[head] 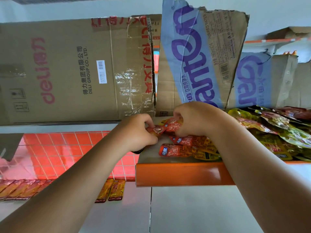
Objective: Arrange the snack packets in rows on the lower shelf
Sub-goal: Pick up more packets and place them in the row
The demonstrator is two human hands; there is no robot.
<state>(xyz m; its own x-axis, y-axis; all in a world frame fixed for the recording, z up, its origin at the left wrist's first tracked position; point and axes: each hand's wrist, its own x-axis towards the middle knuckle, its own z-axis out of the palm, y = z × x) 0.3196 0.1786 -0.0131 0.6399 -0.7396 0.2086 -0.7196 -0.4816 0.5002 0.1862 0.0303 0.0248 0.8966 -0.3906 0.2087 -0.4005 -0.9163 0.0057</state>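
Both bare forearms reach forward, converging. Left hand [139, 133] fingers curled, pinching a red packet [157, 130]. Right hand [193, 118] knuckles up, fingers curled on a second red packet [175, 126]. Hands close together over left end of shelf [176, 174]

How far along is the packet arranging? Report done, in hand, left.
Done: a row of orange packets and two more packets lie on the lower shelf. In hand: the left hand and right hand grip red packets on the upper shelf. Left: the packet pile beside them, not yet moved down.
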